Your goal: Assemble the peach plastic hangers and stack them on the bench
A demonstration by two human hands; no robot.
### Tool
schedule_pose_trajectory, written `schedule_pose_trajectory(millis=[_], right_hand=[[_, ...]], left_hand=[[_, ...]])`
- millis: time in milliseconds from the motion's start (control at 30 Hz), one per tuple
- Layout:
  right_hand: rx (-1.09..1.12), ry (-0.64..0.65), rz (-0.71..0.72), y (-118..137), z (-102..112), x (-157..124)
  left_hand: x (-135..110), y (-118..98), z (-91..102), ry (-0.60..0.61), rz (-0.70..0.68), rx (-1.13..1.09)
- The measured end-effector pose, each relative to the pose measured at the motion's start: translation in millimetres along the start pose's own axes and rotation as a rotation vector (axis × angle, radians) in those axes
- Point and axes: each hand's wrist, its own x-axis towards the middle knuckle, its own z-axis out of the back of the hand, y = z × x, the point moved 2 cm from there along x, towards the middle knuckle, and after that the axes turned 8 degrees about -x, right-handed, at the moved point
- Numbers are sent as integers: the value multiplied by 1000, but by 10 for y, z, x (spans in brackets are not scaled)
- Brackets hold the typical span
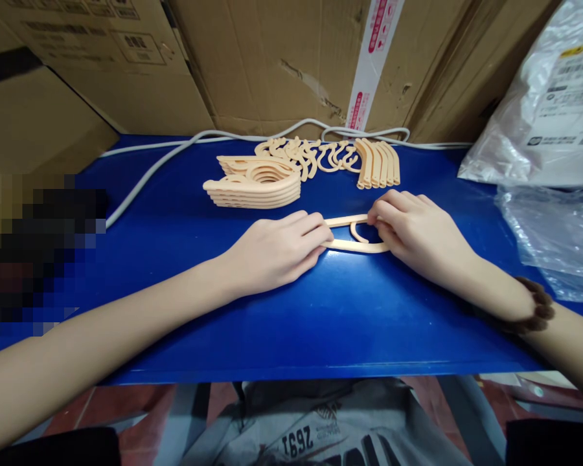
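Between my hands, low over the blue table, is a cream plastic folding hanger (352, 246) with a curved hook (358, 233) inside its loop. My left hand (284, 249) is closed round the hanger's left end, fingers pressed together over it. Its right end is gripped by my right hand (411, 230), thumb and fingers pinching; the fingertips partly hide the joints there. Just beyond my left hand lies a stack of similar hangers (255, 194). Loose hooks (333, 157) are spread behind, and a row of curved hanger arms (379, 163) lies beyond my right hand.
Cardboard boxes (272, 65) stand along the back of the blue table (291, 330). A white cable (165, 152) runs across the rear and down the left side. Clear plastic bags (539, 123) with a shipping label lie at the right. The left edge is pixelated.
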Motion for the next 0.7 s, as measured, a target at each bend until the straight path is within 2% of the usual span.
schedule_pose_trajectory(millis=[267, 433, 567, 700], right_hand=[[-10, -33, 5, -1, 8, -3], [-10, -82, -27, -84, 142, 30], [-55, -114, -76, -190, 252, 163], [8, -128, -120, -218, 207, 427]], left_hand=[[6, -7, 1, 2, -9, -3], [3, -13, 0, 11, -11, 7], [0, -14, -5, 20, -7, -6], [4, -11, -17, 23, 0, -14]])
